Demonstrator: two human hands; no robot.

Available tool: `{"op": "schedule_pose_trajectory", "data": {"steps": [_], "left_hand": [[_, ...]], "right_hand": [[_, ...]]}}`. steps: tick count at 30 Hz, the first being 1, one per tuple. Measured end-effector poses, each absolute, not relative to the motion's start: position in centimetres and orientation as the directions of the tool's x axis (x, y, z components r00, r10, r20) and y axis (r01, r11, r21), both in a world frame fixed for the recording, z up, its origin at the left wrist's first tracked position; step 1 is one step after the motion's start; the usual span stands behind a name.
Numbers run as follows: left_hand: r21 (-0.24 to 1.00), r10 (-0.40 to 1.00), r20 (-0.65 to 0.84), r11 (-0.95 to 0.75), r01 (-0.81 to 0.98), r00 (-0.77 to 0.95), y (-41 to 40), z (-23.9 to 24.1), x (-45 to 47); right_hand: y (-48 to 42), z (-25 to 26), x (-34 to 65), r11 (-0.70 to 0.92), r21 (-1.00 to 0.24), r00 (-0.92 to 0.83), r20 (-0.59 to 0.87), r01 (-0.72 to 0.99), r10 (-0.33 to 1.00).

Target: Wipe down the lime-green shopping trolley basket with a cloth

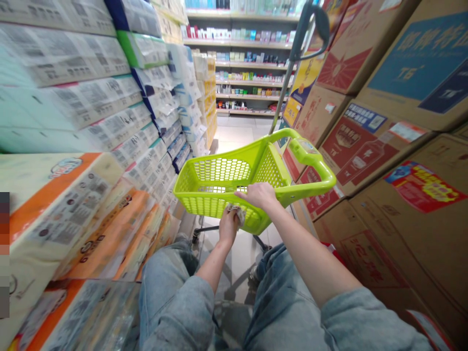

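A lime-green plastic shopping cart (219, 165) with perforated walls stands before my knees, its handle towards the right. My right hand (261, 196) is closed over the near upper rim, with the thumb side pointing left. Lower down, my left hand (228, 225) presses a crumpled pale cloth (238, 212) with a dark pattern against the outside of the near wall. Some of its fingers are hidden behind the cloth. Through the wall holes and over the rim, the basket's inside shows bare green plastic. Dark legs with casters (195, 235) carry the cart.
Wrapped tissue packs (95, 107) are stacked high on the left. Cardboard cartons (365, 141) form a wall close on the right. A grey-handled pole (292, 63) rises behind the cart. Shelves of small goods (252, 63) close off the aisle's far end.
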State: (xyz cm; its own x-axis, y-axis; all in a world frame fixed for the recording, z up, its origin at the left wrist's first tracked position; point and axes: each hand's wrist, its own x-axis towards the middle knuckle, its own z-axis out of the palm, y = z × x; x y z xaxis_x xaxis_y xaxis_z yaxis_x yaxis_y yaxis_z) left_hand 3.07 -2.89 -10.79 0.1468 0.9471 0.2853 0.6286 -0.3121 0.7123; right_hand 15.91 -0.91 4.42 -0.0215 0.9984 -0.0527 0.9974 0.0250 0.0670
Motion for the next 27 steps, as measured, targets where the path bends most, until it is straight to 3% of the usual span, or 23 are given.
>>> {"op": "schedule_pose_trajectory", "data": {"steps": [8, 15, 27], "left_hand": [[0.779, 0.939, 0.304, -0.341, 0.526, 0.159, -3.2, -11.4, 1.3], [0.764, 0.916, 0.37, -0.205, 0.612, -0.155, -2.4, -12.5, -3.0], [0.775, 0.959, 0.278, -0.19, 0.603, -0.055, -0.4, -12.5, -3.4]], "right_hand": [[-1.3, 4.5, 15.9, 0.033, 0.073, -0.029, -0.055, 0.997, 0.998], [-1.5, 4.7, 16.0, 0.035, 0.08, -0.029, -0.076, 0.996, 0.997], [-1.4, 4.6, 15.9, 0.012, 0.081, -0.005, -0.089, 0.997, 0.996]]}}
